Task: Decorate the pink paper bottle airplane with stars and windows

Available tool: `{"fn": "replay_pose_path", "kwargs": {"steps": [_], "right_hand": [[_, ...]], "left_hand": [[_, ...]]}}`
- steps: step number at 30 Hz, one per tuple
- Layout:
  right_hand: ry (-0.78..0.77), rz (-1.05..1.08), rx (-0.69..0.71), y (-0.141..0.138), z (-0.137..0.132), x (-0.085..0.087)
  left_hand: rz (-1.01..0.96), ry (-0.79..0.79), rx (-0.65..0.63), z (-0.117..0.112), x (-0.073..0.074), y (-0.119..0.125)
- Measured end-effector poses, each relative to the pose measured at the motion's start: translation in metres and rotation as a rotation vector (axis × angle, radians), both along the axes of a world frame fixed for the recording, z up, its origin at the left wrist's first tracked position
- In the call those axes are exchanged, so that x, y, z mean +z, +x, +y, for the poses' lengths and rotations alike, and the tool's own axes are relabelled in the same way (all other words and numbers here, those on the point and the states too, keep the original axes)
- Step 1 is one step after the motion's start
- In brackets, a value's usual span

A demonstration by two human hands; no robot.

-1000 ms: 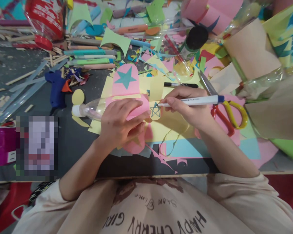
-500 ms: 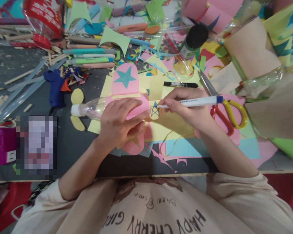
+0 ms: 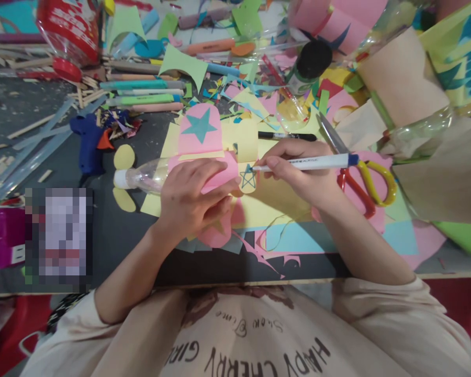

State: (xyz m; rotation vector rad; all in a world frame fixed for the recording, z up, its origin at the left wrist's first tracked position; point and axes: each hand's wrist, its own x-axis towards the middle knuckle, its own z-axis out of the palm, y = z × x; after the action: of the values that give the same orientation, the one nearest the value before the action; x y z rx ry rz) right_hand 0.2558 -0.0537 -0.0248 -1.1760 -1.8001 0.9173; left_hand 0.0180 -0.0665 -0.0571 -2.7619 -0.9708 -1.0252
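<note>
My right hand (image 3: 298, 170) grips a white marker (image 3: 317, 162) with a blue end. Its tip touches a yellow paper tab (image 3: 248, 180) bearing a blue-outlined star, whose top point is coloured in. My left hand (image 3: 198, 191) lies over a clear plastic bottle (image 3: 147, 175) on its side, fingers curled round its pink paper wrap (image 3: 231, 170) and fingertips beside the tab. The bottle's white cap (image 3: 121, 178) points left. A pink paper fin (image 3: 200, 128) with a teal star stands out on the far side; another pink fin (image 3: 215, 238) is partly hidden under my left hand.
Scissors (image 3: 367, 180) with red and yellow handles lie right of my right hand. A black pen (image 3: 286, 136) is just beyond it. At left are a blue glue gun (image 3: 87, 141) and a red-labelled jar (image 3: 70, 31). Markers (image 3: 141, 84) and paper scraps cover the far side.
A little more blue colour shows at the star's top point. Both hands stay almost in place, and the view has shifted slightly.
</note>
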Motion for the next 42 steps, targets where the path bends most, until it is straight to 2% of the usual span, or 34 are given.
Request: {"fn": "replay_pose_path", "kwargs": {"steps": [9, 17, 23, 29, 42], "right_hand": [[-0.025, -0.026, 0.003, 0.0002, -0.0001, 0.0026], [-0.008, -0.028, 0.003, 0.0002, -0.0016, -0.0005], [-0.046, 0.023, 0.058, -0.0051, -0.0054, -0.0023], [-0.073, -0.015, 0.088, -0.0084, -0.0068, -0.0012], [0.013, 0.001, 0.066, -0.0094, -0.0095, -0.0023]], "left_hand": [[0.002, -0.049, 0.023, -0.0010, -0.0021, -0.0010], [0.010, 0.019, 0.014, 0.0009, -0.0008, -0.0003], [0.017, 0.044, 0.004, 0.0010, 0.0009, 0.0002], [0.000, 0.014, 0.030, 0.0003, -0.0022, -0.0001], [0.010, 0.030, 0.013, 0.0003, -0.0008, -0.0002]]}}
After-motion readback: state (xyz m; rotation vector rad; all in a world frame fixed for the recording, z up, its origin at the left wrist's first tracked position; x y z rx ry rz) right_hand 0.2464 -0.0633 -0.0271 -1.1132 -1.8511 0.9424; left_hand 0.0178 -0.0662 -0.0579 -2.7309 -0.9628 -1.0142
